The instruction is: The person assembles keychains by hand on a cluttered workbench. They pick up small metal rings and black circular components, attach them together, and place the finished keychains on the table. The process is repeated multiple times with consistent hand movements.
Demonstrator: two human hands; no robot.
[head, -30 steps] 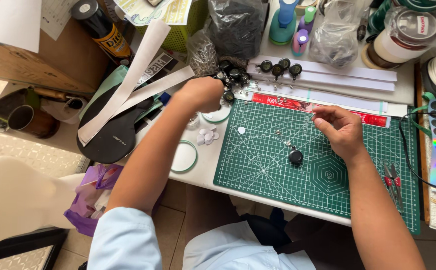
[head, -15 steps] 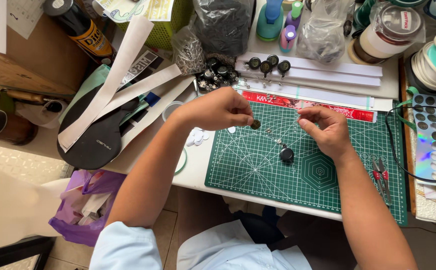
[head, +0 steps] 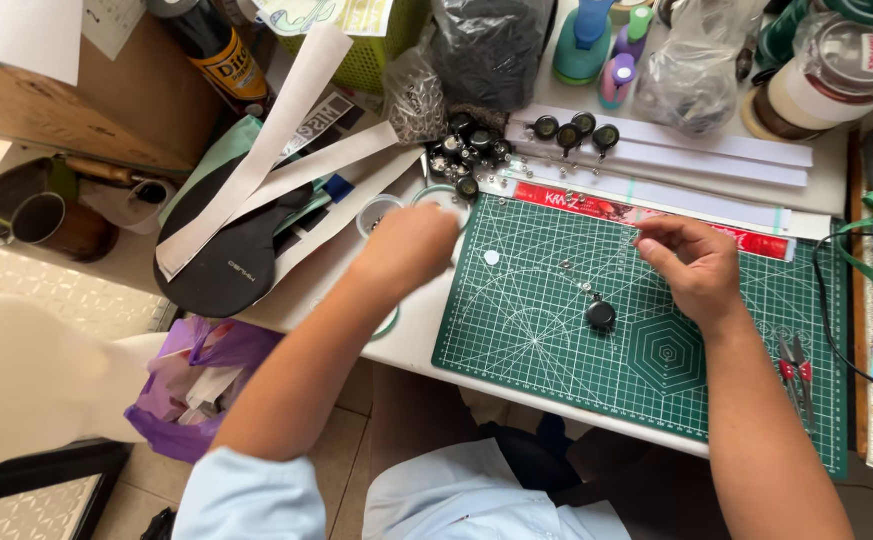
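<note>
My left hand (head: 412, 245) is blurred, fingers curled down over small round white containers (head: 377, 212) at the left edge of the green cutting mat (head: 557, 370). I cannot tell whether it holds anything. My right hand (head: 692, 265) rests on the mat's upper part with thumb and fingers pinched together near a red ruler (head: 757, 240); nothing shows between them. A black round button-like piece (head: 602, 315) lies on the mat between my hands, with tiny metal bits (head: 569, 266) and a small white disc (head: 492, 258) close by.
A heap of black round pieces (head: 467, 150) and a row of three more (head: 577, 128) lie beyond the mat on white strips (head: 697, 150). Red-handled pliers (head: 795, 365) sit on the right. Tape rolls (head: 827, 80), bags, a black paddle-shaped thing (head: 227, 260) and a purple bag (head: 197, 380) surround the table.
My left hand was over the mat with a small dark round piece at its fingertips and has swung left to the small containers. My right hand has stayed near the ruler.
</note>
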